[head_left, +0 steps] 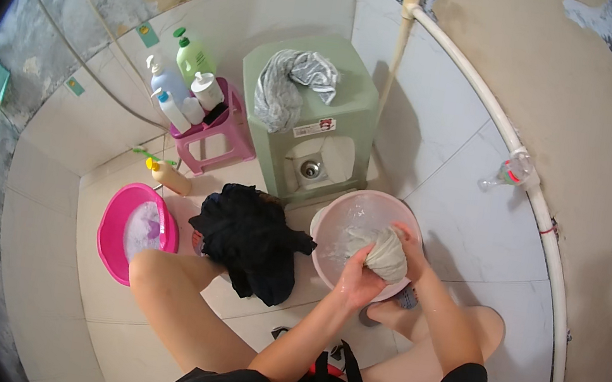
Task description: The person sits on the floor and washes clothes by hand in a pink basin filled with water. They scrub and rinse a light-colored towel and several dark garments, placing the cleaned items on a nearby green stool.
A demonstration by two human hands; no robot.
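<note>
Over the pale pink basin (330, 222), both my hands hold a wet, bunched-up light grey-beige cloth (389, 259). My left hand (360, 281) cups it from the near left side, fingers curled against the fabric. On the far right side, my right hand (412, 247) closes round it. Water (365, 216) with a little foam lies in the basin below. What kind of garment the cloth is, I cannot make out. Left of the basin, a heap of black clothing (248, 238) is piled just beyond my knees.
A green plastic stool (269, 65) bears a grey cloth (280, 97). Beside it, a small pink stool (222, 149) holds several pump bottles. A bright pink basin (110, 230) with suds and a yellow-capped bottle (171, 178) stand left. A tap (508, 175) juts from the right wall pipe.
</note>
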